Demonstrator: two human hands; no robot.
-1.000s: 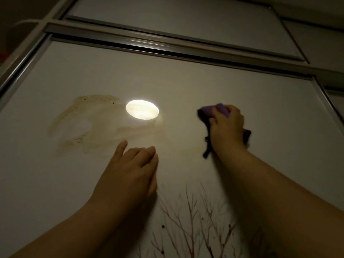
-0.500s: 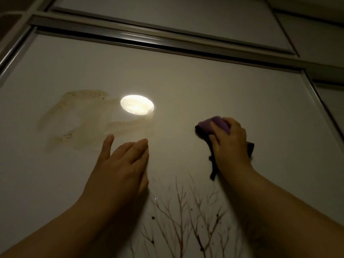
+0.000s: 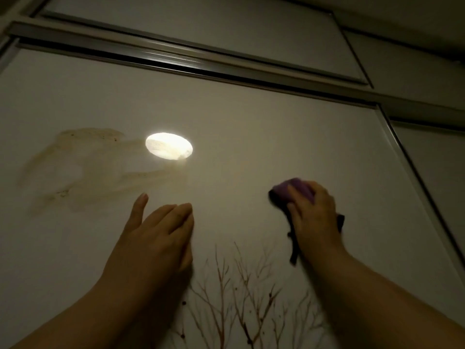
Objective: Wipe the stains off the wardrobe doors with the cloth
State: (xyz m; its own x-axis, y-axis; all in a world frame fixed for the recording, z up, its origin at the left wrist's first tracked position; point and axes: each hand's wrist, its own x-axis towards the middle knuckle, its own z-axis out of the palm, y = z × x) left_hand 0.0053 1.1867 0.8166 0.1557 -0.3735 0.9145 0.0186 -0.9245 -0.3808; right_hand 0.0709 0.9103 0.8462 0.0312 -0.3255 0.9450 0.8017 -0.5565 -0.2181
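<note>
The purple cloth (image 3: 294,191) is gripped and pressed to the wardrobe door (image 3: 251,137) by the right hand (image 3: 314,217). The left hand (image 3: 156,238) is laid flat, fingers spread. A brown stain (image 3: 83,170) is seen at ten o'clock from it, a bright light reflection (image 3: 169,149) at twelve, and branch artwork (image 3: 239,293) at six. No writing can be read.

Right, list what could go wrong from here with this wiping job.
1. The purple cloth under the right hand sits well right of the brown smeared stain, which may be left unwiped.
2. That stain already looks streaked; more passes could spread it across the white wardrobe door.
3. The printed brown branch pattern lies just below both hands; hard rubbing might scuff it.
4. The bare left hand, flat on the door, could leave marks.
</note>
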